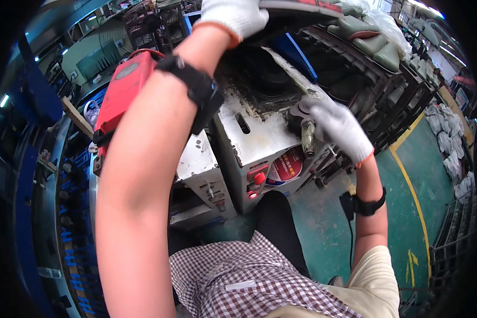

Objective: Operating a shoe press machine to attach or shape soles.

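Observation:
My left hand (234, 17), in a white knit glove with an orange cuff, is raised at the top edge of the view. Its fingers look curled, partly cut off by the frame, beside a dark piece with a pale and red edge (302, 6). What they hold is hidden. My right hand (343, 127), gloved the same way, is smeared by motion. It is at the right side of a worn white machine cabinet (259, 139), close to a round-headed tool with a tape-wrapped handle (308, 139). Whether the fingers grip that tool cannot be made out.
A red machine housing (126, 85) stands left of the cabinet. The cabinet's front carries a red knob (259, 178) and a lit red lamp. Racks with grey-green shoe-like pieces (387, 55) stand at the right. A yellow line (412, 180) crosses the green floor.

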`<state>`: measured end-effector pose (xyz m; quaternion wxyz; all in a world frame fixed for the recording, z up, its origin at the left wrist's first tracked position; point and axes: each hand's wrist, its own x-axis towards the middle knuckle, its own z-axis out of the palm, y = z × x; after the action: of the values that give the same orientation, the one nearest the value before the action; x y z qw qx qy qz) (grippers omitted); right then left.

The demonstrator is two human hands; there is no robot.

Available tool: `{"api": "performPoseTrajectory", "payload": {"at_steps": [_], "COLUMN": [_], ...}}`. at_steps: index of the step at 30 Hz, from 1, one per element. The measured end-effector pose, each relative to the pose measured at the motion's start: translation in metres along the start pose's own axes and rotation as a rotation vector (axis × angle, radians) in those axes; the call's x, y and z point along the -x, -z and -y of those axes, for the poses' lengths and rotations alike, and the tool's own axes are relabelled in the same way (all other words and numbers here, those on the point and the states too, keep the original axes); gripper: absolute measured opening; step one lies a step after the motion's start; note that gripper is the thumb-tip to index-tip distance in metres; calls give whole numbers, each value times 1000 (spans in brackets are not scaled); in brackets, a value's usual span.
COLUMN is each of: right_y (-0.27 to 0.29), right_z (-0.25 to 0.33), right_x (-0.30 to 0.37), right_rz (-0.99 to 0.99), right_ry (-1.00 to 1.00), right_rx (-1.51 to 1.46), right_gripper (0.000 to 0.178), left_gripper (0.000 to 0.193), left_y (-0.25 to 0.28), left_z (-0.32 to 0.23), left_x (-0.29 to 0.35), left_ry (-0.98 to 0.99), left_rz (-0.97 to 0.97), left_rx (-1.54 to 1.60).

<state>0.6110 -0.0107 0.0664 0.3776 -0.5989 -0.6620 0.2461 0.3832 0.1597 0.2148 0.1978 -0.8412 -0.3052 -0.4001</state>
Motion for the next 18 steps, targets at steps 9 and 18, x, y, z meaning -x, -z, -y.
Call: {"api": "performPoseTrajectory", "payload": {"at_steps": [9, 18], "right_y": [-17, -53], "right_z": [-3, -10], "right_x": [-181, -246], "right_rz": [185, 225], "right_ry": [-46, -344], "right_rx": [632, 541], "right_gripper": [102, 104], "left_gripper": [36, 35], "left_y": [-21, -13], "left_z": [35, 38], "left_x": [-51, -48], "left_ry": [-30, 51], "left_rz": [-216, -258], "left_rx": [-135, -52]}}
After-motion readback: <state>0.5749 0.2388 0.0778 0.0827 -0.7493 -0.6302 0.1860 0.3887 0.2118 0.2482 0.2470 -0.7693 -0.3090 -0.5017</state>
